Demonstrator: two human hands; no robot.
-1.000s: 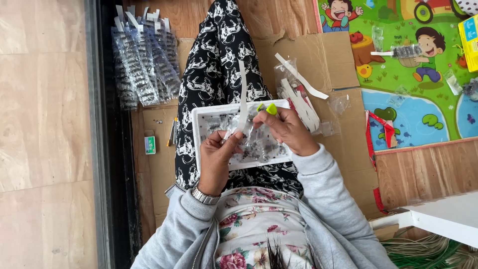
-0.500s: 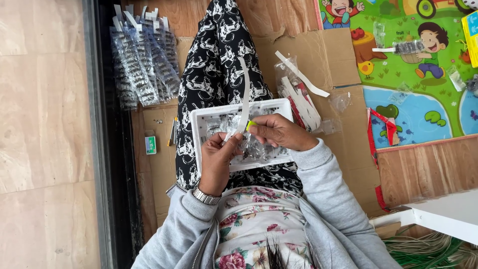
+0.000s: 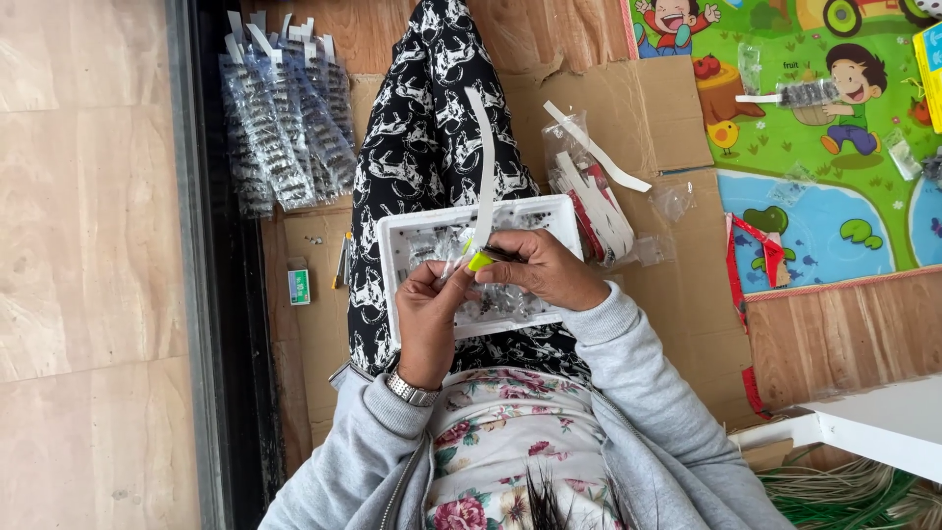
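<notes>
Both forearms, in grey sleeves, come up from the bottom of the view and meet over a white tray (image 3: 412,228) that rests on the person's lap, across legs in black-and-white patterned trousers (image 3: 432,108). The left hand (image 3: 429,306), with a metal watch (image 3: 410,389) at the wrist, is bent upward, its fingers curled closed around a small clear plastic packet (image 3: 454,253) held above the tray. The right hand (image 3: 543,271) lies just beside it, knuckles up, fingers pinched closed on a small yellow-green piece (image 3: 480,261) at the lower end of a long white strip (image 3: 485,167) that stands up over the trousers. The two hands touch at the fingertips. Left of the legs lies a heap of filled clear packets (image 3: 285,128); to the right, on flattened cardboard (image 3: 628,108), lies a bag of white strips (image 3: 589,186), beside a colourful play mat (image 3: 824,147).
</notes>
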